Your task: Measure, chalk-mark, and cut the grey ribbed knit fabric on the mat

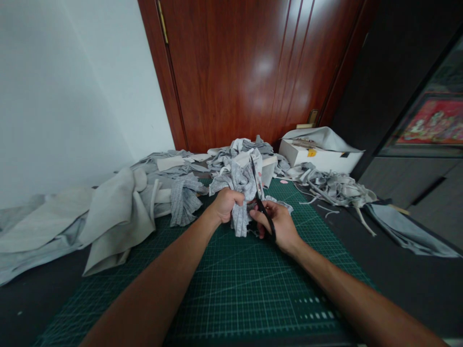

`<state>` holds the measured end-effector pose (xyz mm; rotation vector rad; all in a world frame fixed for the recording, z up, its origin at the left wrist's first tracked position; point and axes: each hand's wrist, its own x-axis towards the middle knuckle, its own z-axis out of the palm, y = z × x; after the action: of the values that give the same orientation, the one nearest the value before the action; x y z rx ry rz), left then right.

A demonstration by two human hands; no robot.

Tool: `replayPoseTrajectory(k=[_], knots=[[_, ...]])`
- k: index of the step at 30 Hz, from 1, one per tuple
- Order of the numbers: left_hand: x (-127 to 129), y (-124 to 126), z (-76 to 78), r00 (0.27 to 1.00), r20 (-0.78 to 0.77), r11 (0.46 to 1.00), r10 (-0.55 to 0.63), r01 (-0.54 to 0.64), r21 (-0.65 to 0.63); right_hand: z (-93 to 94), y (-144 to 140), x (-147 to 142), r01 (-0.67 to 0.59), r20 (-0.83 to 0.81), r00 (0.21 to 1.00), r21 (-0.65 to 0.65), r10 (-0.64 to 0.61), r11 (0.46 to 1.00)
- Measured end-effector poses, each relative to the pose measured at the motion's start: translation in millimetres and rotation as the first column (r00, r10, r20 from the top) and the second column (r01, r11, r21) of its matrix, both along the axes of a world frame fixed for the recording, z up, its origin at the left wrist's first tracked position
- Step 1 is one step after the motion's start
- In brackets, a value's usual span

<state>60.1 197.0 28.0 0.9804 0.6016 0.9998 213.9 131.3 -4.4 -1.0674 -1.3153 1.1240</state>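
Observation:
My left hand [227, 205] is closed around a bunched grey knit fabric piece [239, 224], part of which hangs below the fist. In my right hand [278, 224] is a pair of scissors [259, 190] with black handles, its blades pointing up and away from me. The blades lie close beside the bunched fabric; whether they touch it I cannot tell. Both hands are over the green cutting mat [231, 289]. Some of the cloth between the hands is hidden by my fingers.
Grey fabric scraps [249, 147] are heaped beyond my hands. Large pale cloth pieces [112, 212] lie at left. At right are a white box [321, 156], a tangle of strips [334, 188] and a folded grey cloth [408, 229]. A wooden door [231, 72] stands behind.

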Motion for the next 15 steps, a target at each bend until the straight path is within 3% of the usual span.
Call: replayPoseTrajectory(k=[15], knots=[[-0.3,2.1,-1.7,0.998,0.03,0.998,-0.052,0.053,-0.032,-0.2,2.1,0.5,0.02,-0.002,1.0,-0.016,-0.02,1.0]])
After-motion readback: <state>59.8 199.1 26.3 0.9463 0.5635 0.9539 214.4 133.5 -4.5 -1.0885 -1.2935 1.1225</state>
